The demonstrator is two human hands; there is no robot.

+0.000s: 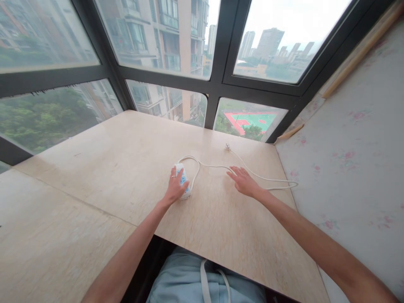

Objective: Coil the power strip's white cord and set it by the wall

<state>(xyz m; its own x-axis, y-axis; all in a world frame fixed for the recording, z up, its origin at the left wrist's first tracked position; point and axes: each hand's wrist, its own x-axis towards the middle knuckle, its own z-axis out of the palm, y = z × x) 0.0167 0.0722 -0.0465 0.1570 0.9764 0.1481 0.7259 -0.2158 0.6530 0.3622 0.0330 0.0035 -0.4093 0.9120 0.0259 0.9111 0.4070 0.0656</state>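
One power-strip (183,179) under spread left hand (174,186); one cord (212,166), half-open right hand (246,183) over it, hold unclear; one plug (227,147), far table edge (176,123).

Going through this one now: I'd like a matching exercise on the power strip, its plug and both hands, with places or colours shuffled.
1. Left hand
2. Right hand
3. Plug
4. Power strip

A. At the white cord
B. White and blue
C. Nearest the window frame
D. Over the power strip

Pairs: 1-D, 2-A, 3-C, 4-B.
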